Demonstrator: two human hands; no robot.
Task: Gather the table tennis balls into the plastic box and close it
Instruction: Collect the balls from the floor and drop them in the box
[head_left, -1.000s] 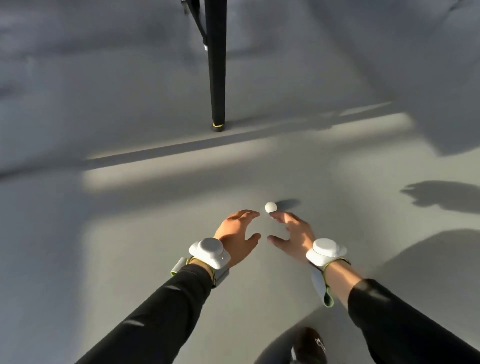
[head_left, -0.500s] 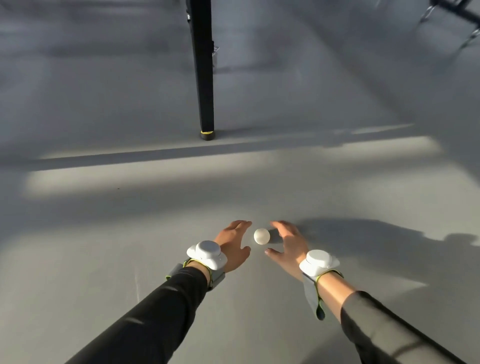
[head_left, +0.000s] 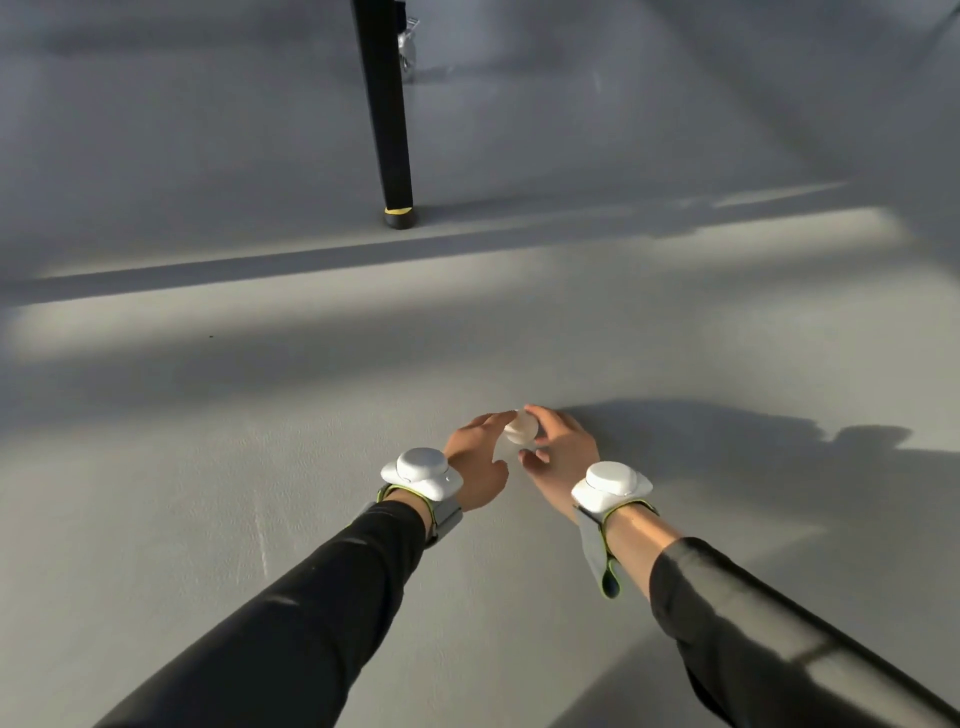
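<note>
One white table tennis ball (head_left: 521, 429) lies low over the grey floor, a little blurred, between my two hands. My right hand (head_left: 563, 457) curls over it, index finger on top and thumb just under it. My left hand (head_left: 475, 460) is beside the ball on its left, fingers spread, fingertips touching or nearly touching it. Both wrists carry white round sensor pucks on straps. The plastic box is not in view.
A black table leg (head_left: 387, 114) with a yellow band near its foot stands on the grey floor (head_left: 208, 519) well ahead and to the left. Long shadows cross the floor, and my own shadow falls to the right.
Both hands have closed in on the ball from either side. A second ago it lay free ahead of my fingertips; now my right fingers wrap over it.
</note>
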